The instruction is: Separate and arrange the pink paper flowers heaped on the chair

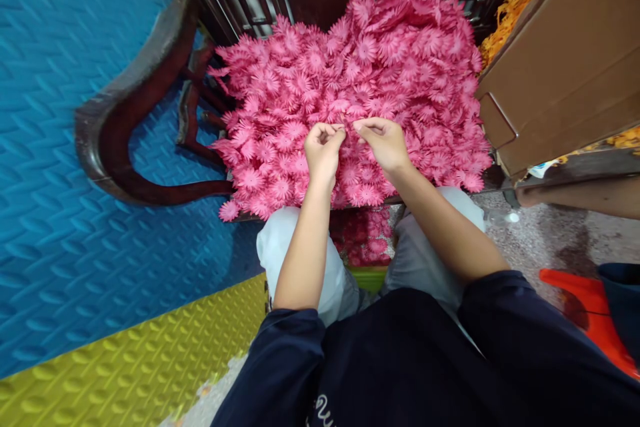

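A thick heap of pink artificial flowers (280, 133) covers the seat of a dark wooden chair in front of me. Over the middle of the heap my left hand (323, 150) is closed in a pinch, thumb against forefinger. Just right of it, a small gap away, my right hand (384, 141) pinches too, its fingertips pointing towards the left ones. Whatever lies in the fingertips is too small to tell from the pink petals behind. More pink flowers (367, 240) show below the seat, between my knees.
The chair's curved dark armrest (133, 167) stands at the left over blue matting (45, 147) and yellow matting (150, 353). On the right are a cardboard box (555, 73) and orange strands (520, 7). Another person's leg (585, 197) reaches in near an orange-red object (590, 307).
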Tool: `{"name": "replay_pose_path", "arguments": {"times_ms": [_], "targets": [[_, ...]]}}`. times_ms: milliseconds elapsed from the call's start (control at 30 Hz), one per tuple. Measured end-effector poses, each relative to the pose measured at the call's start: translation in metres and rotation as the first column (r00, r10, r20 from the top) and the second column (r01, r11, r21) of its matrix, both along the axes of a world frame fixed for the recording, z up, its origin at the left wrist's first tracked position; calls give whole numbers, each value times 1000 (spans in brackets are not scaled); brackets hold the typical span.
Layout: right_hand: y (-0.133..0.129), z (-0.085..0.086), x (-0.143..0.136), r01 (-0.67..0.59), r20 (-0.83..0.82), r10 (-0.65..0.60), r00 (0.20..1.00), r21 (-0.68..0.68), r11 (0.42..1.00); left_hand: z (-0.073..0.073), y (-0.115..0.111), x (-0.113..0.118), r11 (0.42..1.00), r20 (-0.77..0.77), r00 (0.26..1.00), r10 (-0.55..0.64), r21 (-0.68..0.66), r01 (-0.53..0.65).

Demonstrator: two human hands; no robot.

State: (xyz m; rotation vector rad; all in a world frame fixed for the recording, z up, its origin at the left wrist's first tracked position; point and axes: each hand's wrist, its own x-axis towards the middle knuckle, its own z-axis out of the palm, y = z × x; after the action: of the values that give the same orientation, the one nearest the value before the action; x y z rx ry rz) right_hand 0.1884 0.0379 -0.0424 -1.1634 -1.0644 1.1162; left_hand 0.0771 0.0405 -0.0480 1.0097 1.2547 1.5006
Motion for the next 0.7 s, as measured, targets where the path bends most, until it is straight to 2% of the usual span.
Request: {"name": "replay_pose_path", "arguments": {"times_ms": [167, 300, 500, 600, 700], "targets": [[5, -3, 5, 37, 31, -38, 999, 8, 999, 2, 0, 1, 991, 122, 991, -60, -111, 74], [7, -3, 6, 62, 40, -60, 997, -45, 997, 3, -2, 1, 991, 303, 951, -61, -99, 95], [1, 6, 3, -169, -67, 165, 984, -74, 983, 5, -4, -1, 988, 393, 918, -63, -102, 111], [-1, 11, 2, -148, -113, 141, 983, -52, 988, 6, -3, -2, 984, 397, 914, -87, -108, 141], [-3, 17, 3, -110, -145, 90, 985, -138, 984, 5, -2, -3, 978, 425, 896, -130, -92, 185]]}}
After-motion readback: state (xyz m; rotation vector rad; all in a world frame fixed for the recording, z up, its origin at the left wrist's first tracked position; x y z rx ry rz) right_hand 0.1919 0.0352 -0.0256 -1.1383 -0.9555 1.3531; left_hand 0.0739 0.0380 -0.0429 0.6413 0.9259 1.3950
